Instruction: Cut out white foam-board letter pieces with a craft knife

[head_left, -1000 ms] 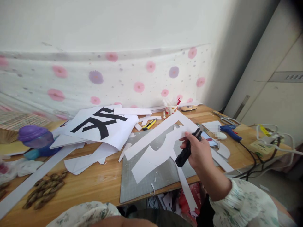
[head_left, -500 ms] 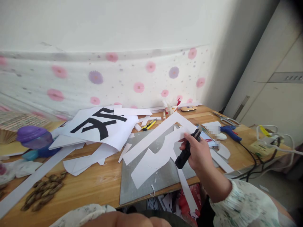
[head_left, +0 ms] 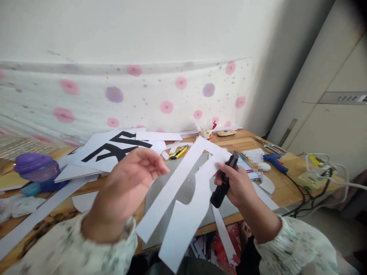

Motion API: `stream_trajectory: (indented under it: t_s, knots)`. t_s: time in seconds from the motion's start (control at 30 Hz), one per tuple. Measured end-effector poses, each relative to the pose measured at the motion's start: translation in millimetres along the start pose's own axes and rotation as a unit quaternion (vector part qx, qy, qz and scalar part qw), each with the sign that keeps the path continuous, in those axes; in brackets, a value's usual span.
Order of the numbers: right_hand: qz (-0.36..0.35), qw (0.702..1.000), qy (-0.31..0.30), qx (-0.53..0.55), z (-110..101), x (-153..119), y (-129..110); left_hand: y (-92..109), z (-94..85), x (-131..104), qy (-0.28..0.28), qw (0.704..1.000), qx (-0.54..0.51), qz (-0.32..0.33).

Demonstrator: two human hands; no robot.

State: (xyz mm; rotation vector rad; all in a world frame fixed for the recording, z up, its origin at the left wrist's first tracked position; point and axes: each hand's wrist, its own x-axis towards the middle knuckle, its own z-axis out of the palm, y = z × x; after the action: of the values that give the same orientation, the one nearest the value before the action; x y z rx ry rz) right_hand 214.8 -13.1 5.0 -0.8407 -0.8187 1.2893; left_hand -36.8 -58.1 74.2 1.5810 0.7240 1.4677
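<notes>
The left hand (head_left: 126,191) is up in plain view now, where half a second ago only its edge showed along the bottom, and the near end of the white cutout (head_left: 197,202) has swung down toward the person. The right hand (head_left: 236,177) is much where it was. Its grip is closed firmly round the black cutter (head_left: 220,194), grey tip pointing away, while thumb and fingertip pinch the cutout's upper end; I suppose that doubling up leaves the other hand free. The left grip is loosely curled with nothing in it, near the long strip of the cutout and seemingly apart from it. The cutout looks lifted and tilted above the grey mat (head_left: 189,187), one leg reaching past the near edge of the tabletop (head_left: 282,181), so there is room to turn it that way. On the right it's tighter: the phone (head_left: 249,168) lies close beyond the knuckles, then the glue gun (head_left: 275,162). The yellow knife (head_left: 179,152) and cup (head_left: 205,134) sit farther back, probably to spare the mat
</notes>
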Motion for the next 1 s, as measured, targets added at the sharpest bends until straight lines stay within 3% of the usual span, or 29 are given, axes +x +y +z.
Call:
stream_trajectory:
  t_s: [0.07,0.13,0.17,0.27,0.43,0.77,0.9,1.0]
  knots:
    - [0.011,0.999,-0.043,-0.001,-1,2,-4,-28,-12.8,21,0.01,0.991,-0.076,-0.113]
    - [0.017,0.997,-0.074,-0.011,-1,4,-6,-61,-18.7,29,0.012,0.972,-0.072,-0.223]
    - [0.018,0.996,-0.083,-0.016,0,5,-6,-76,-17.6,29,-0.023,0.959,-0.057,-0.278]
    - [0.024,0.995,-0.093,-0.028,2,9,-4,-109,0.1,20,-0.111,0.934,-0.061,-0.334]
    - [0.033,0.995,-0.085,-0.04,5,15,5,-121,29.0,14,-0.21,0.916,-0.106,-0.325]
    - [0.039,0.992,-0.075,-0.096,12,23,20,-138,29.1,7,-0.288,0.89,-0.16,-0.315]
    - [0.039,0.99,-0.069,-0.113,20,24,22,-134,33.3,2,-0.263,0.902,-0.158,-0.304]
    - [0.03,0.988,-0.065,-0.134,21,22,19,-132,31.5,4,-0.171,0.932,-0.164,-0.274]
